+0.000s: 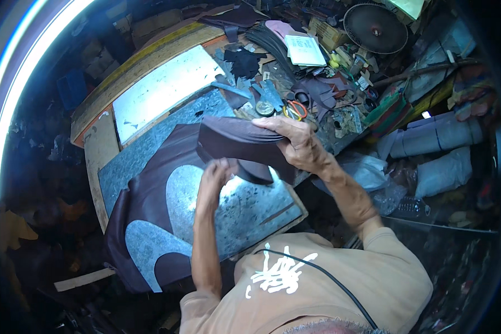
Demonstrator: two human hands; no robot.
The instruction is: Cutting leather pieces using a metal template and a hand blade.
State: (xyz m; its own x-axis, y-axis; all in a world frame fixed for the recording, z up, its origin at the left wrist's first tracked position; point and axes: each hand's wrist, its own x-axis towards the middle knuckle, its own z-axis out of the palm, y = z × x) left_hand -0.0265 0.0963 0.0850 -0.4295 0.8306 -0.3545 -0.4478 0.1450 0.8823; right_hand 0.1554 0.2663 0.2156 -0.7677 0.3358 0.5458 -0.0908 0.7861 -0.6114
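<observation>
My right hand (298,142) grips a folded stack of dark brown leather pieces (236,143) and holds it up above the bench. My left hand (212,179) has its fingers closed on the lower edge of the same stack. Below them a large dark brown leather sheet (150,195) with rounded cut-outs lies over a grey metal cutting plate (245,209) on the wooden workbench (103,145).
A second grey plate (161,89) lies at the back of the bench. Orange-handled scissors (296,108), leather scraps, a white booklet (305,50) and a round black fan (374,28) crowd the far side. Rolled white bundles (434,139) lie at the right. A bright tube lamp (11,94) runs along the left.
</observation>
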